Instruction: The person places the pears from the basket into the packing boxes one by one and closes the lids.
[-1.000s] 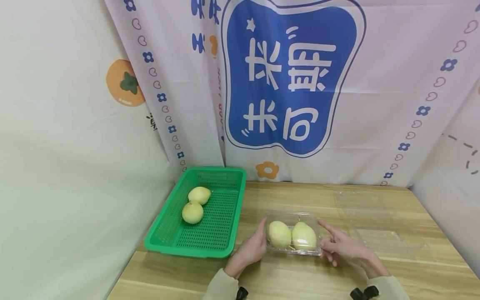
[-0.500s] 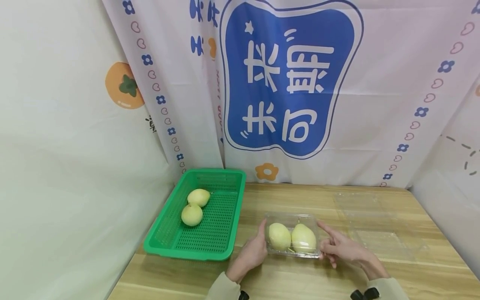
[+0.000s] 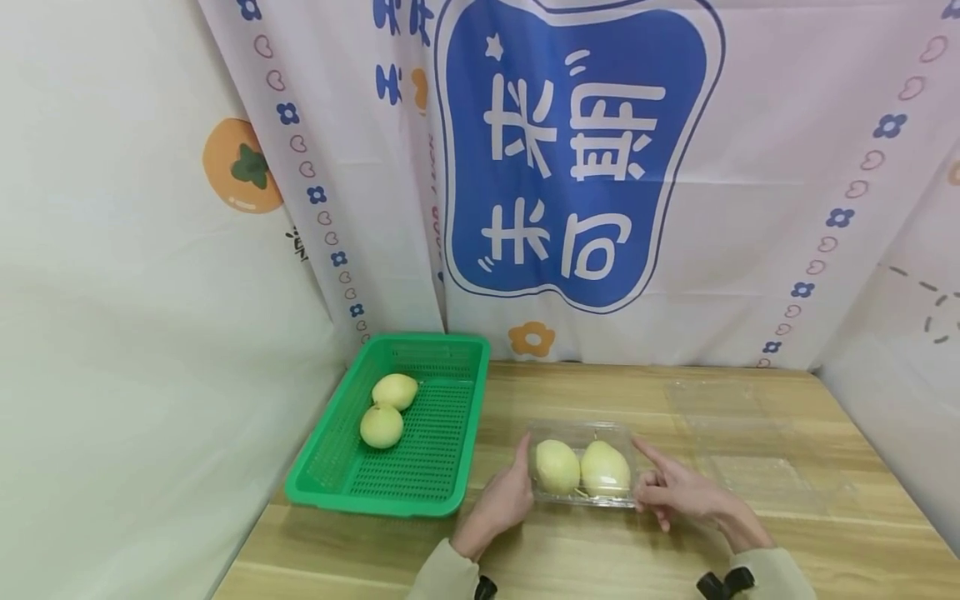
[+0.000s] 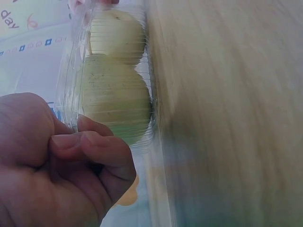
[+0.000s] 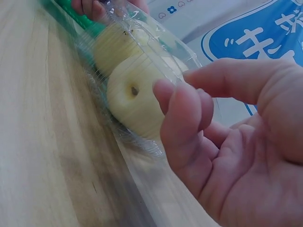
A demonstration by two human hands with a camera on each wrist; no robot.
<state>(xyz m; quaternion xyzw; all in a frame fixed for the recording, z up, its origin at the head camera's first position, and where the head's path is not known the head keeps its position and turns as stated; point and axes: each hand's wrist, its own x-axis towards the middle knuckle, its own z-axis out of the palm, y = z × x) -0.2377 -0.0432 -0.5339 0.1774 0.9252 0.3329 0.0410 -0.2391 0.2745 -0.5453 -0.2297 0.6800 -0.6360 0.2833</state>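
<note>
A clear plastic fruit box [image 3: 572, 431] with a lid over it sits on the wooden table, two pale yellow pears [image 3: 606, 469] side by side inside. My left hand [image 3: 505, 497] holds its left end; in the left wrist view the curled fingertips [image 4: 97, 139] meet the box's rim. At the right end, my right hand [image 3: 684, 492] pinches the rim between thumb and forefinger, as the right wrist view shows. Its other fingers are curled in. The exact contact of the left thumb is partly hidden.
A green plastic basket [image 3: 375, 502] stands at the left with two more pears [image 3: 382, 427] in it. Thin clear plastic boxes [image 3: 757, 479] lie on the table [image 3: 600, 558] at the right, hard to make out. A printed curtain [image 3: 750, 250] hangs behind the table.
</note>
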